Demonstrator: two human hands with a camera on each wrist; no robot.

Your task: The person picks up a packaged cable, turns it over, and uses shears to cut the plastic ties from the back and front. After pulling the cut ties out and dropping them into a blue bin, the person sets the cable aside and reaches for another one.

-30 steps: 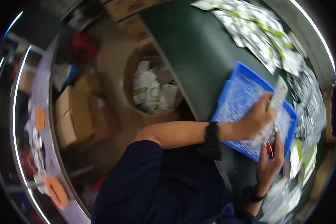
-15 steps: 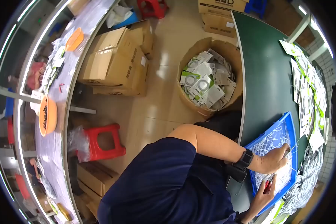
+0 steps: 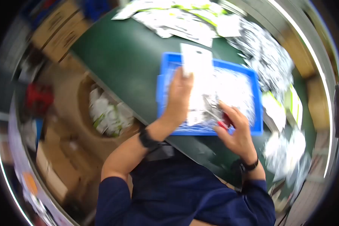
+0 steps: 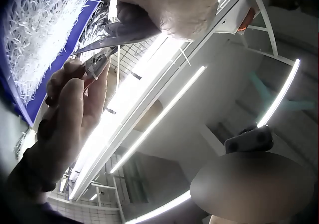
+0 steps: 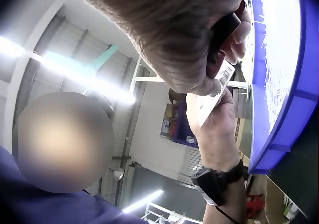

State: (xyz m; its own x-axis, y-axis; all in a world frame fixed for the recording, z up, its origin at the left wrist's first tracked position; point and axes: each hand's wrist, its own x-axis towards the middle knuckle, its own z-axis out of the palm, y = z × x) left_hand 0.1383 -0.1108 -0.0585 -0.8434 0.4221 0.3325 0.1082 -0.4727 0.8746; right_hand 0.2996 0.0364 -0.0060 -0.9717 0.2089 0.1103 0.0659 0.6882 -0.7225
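Observation:
Over a blue tray full of thin white plastic strips, my left hand grips a flat white package card by its side. My right hand holds red-handled cutters, their metal head at the lower part of the card. In the left wrist view the cutters sit close to the card's edge, beside a thin white strip. The right wrist view shows a printed barcode on the card near the fingers of both hands.
White-and-green packages lie along the table's far side. A heap of grey-white cables is at the right, with more packages and clear plastic bags nearer. A round carton of packages stands left of the table.
The head view has swung from the aisle toward the table. My left hand now holds the white card upright over the tray; the cutters stay in my right hand.

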